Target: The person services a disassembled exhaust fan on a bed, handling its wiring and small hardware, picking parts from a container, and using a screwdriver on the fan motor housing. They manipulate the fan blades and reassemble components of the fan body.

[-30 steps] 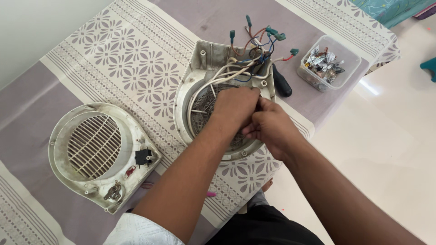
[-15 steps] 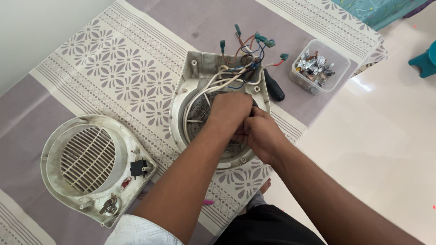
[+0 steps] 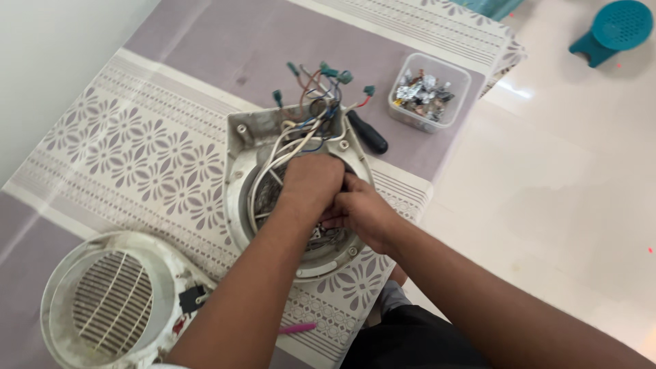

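patterned lilac and white tablecloth (image 3: 137, 150) across most of the frame, pale floor at right. at centre, round off-white heater housing (image 3: 301, 198) with loose wires (image 3: 318, 102) at its top. lower left, grille cover (image 3: 113, 301). upper right, clear tub of small parts (image 3: 427, 92); beside housing, black-handled screwdriver (image 3: 367, 133). left hand (image 3: 311, 181) and right hand (image 3: 362, 212) pressed together inside housing, fingers curled; cannot tell what held. pink pen (image 3: 297, 329) at lower edge.

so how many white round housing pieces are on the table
2. One rear housing with loose wires sits mid-table under the left hand and right hand. The front grille cover lies at the near left corner. Others may lie out of frame.
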Available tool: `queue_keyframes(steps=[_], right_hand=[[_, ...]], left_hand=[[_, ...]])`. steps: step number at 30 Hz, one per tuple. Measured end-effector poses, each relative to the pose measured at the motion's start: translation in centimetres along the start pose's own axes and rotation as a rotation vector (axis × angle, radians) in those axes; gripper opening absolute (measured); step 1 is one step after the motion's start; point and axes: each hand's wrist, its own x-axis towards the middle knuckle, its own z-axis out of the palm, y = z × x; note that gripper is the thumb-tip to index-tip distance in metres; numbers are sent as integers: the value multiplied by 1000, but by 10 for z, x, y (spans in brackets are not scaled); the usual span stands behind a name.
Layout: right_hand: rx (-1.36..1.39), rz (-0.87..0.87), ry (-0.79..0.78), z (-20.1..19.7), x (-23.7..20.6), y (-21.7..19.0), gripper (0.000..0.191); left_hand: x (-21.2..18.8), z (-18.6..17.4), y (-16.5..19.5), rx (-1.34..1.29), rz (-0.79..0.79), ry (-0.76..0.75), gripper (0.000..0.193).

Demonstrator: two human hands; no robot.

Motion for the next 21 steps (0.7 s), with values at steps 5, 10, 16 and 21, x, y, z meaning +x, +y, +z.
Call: queue_keyframes(steps=[5, 10, 16, 21], right_hand=[[14, -2, -36, -5, -8, -4, 51], [-31, -24, -21, -5, -18, -12, 56], [11, -58, -45, 0, -35, -18, 64], [25, -84, -73, 0, -40, -20, 67]], left_hand=[[-9, -9, 6, -51, -19, 18, 18], [-22, -22, 15, -192, -77, 42, 18], [-34, -34, 23, -321, -94, 68, 18], [-38, -39, 28, -390, -112, 104, 20]])
